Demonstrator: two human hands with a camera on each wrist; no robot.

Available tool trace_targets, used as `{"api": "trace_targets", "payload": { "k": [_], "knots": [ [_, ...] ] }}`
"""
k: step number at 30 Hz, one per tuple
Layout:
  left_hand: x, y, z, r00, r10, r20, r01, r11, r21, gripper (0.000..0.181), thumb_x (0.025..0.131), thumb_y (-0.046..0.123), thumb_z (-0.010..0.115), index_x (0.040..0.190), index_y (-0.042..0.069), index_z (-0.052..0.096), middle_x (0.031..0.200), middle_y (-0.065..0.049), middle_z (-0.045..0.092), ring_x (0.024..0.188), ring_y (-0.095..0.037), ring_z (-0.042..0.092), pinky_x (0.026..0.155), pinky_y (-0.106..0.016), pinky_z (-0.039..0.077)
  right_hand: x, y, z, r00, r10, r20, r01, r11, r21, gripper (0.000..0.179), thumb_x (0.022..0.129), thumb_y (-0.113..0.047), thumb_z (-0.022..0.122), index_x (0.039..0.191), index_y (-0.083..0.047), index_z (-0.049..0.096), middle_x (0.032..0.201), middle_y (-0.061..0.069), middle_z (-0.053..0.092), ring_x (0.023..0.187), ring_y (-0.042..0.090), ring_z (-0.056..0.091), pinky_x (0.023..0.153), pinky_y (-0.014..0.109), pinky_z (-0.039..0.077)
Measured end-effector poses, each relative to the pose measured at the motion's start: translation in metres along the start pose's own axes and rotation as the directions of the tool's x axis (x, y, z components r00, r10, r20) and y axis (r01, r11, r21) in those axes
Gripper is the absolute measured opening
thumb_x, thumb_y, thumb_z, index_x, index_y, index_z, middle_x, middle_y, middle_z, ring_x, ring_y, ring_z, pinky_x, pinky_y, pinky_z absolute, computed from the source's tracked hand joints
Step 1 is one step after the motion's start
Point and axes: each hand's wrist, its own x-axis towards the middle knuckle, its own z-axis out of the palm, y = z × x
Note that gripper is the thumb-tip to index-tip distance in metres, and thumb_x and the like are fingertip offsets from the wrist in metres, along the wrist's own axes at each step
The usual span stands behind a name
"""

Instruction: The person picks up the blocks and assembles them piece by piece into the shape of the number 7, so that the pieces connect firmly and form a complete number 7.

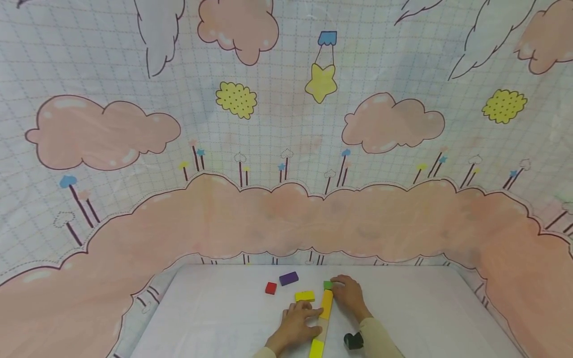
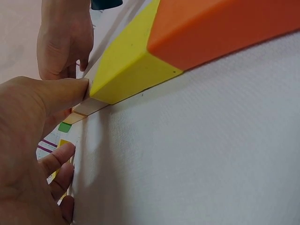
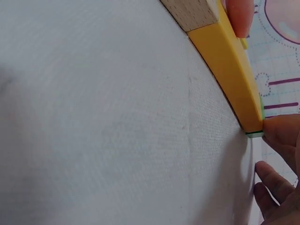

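Block row [image 1: 327, 304] on white surface [image 1: 215, 308], between both hands. Left hand [image 1: 295, 320] on its left side, fingers spread, thumb at wooden block [image 1: 322, 329]. Right hand [image 1: 350, 296] touches far-end green block [image 1: 328, 285]; can't tell if pinching.

Soft, even, slightly dim light fills the head view; the printed backdrop [image 1: 286, 219] looks stretched toward the upper corners, and the row of blocks [image 1: 327, 303] at bottom centre is small, with little fine detail. In the left-wrist view, a soft-edged shadow [image 2: 105, 159] falls down the greyish-white tabletop [image 2: 211, 154], left of centre. In the right-wrist view, a blurry shade [image 3: 229, 178] darkens the lower right, and a dim patch [image 3: 9, 89] the left edge.
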Motion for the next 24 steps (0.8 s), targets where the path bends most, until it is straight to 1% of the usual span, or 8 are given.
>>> {"api": "trace_targets", "payload": {
  "k": [2, 5, 9, 14, 18, 24],
  "knots": [
    [0.0, 0.0, 0.0, 1.0, -0.002, 0.001, 0.002, 1.0, 0.0, 0.044, 0.085, 0.037, 0.075, 0.128, 0.036, 0.065, 0.124, -0.006, 0.055, 0.105, -0.026, 0.042, 0.09, -0.045, 0.036, 0.0, -0.001, 0.0, 1.0, 0.012, 0.002, -0.012, 1.0, 0.002, 0.024, 0.092, -0.015, 0.061, 0.113, -0.011, 0.072, 0.137, 0.021, 0.056, 0.131, 0.044, 0.045, 0.11, 0.065, 0.03],
    [0.0, 0.0, 0.0, 1.0, -0.003, 0.0, 0.003, 1.0, -0.001, 0.044, 0.085, 0.036, 0.075, 0.128, 0.036, 0.065, 0.124, -0.006, 0.055, 0.105, -0.025, 0.041, 0.09, -0.045, 0.036, -0.002, -0.001, 0.0, 1.0, 0.01, 0.0, -0.01, 1.0, -0.01, 0.024, 0.093, -0.015, 0.061, 0.113, -0.011, 0.071, 0.137, 0.021, 0.056, 0.132, 0.044, 0.045, 0.111, 0.065, 0.029],
    [0.0, 0.001, 0.001, 1.0, -0.004, -0.008, 0.004, 1.0, -0.003, 0.045, 0.085, 0.035, 0.075, 0.128, 0.035, 0.065, 0.122, -0.005, 0.054, 0.105, -0.025, 0.041, 0.089, -0.044, 0.036, -0.003, 0.0, -0.001, 1.0, -0.021, -0.011, 0.021, 1.0, -0.013, 0.026, 0.092, -0.013, 0.061, 0.116, -0.009, 0.07, 0.135, 0.021, 0.058, 0.131, 0.045, 0.046, 0.11, 0.065, 0.031],
    [-0.001, 0.001, 0.001, 1.0, -0.006, -0.013, 0.006, 1.0, -0.009, 0.045, 0.085, 0.035, 0.076, 0.128, 0.036, 0.065, 0.122, -0.005, 0.054, 0.105, -0.025, 0.041, 0.089, -0.044, 0.036, 0.001, 0.007, 0.0, 1.0, 0.004, -0.014, -0.004, 0.999, 0.045, 0.033, 0.095, -0.019, 0.057, 0.126, -0.01, 0.066, 0.138, 0.018, 0.057, 0.133, 0.043, 0.046, 0.11, 0.062, 0.033],
    [0.0, 0.001, 0.0, 1.0, -0.008, -0.006, 0.008, 1.0, -0.012, 0.044, 0.085, 0.036, 0.075, 0.128, 0.037, 0.065, 0.122, -0.004, 0.055, 0.105, -0.025, 0.041, 0.09, -0.045, 0.036, 0.003, 0.013, 0.0, 1.0, 0.004, -0.014, -0.003, 0.996, 0.09, 0.033, 0.097, -0.021, 0.054, 0.127, -0.01, 0.064, 0.138, 0.018, 0.058, 0.132, 0.041, 0.048, 0.11, 0.06, 0.035],
    [0.001, 0.0, -0.001, 1.0, -0.006, 0.003, 0.006, 1.0, -0.016, 0.044, 0.085, 0.038, 0.075, 0.128, 0.039, 0.064, 0.123, -0.004, 0.055, 0.105, -0.025, 0.041, 0.09, -0.045, 0.035, -0.001, 0.015, -0.002, 1.0, 0.019, -0.004, -0.018, 0.995, 0.095, 0.035, 0.098, -0.024, 0.052, 0.129, -0.01, 0.062, 0.139, 0.017, 0.057, 0.133, 0.041, 0.047, 0.11, 0.06, 0.034]
  ]
}}
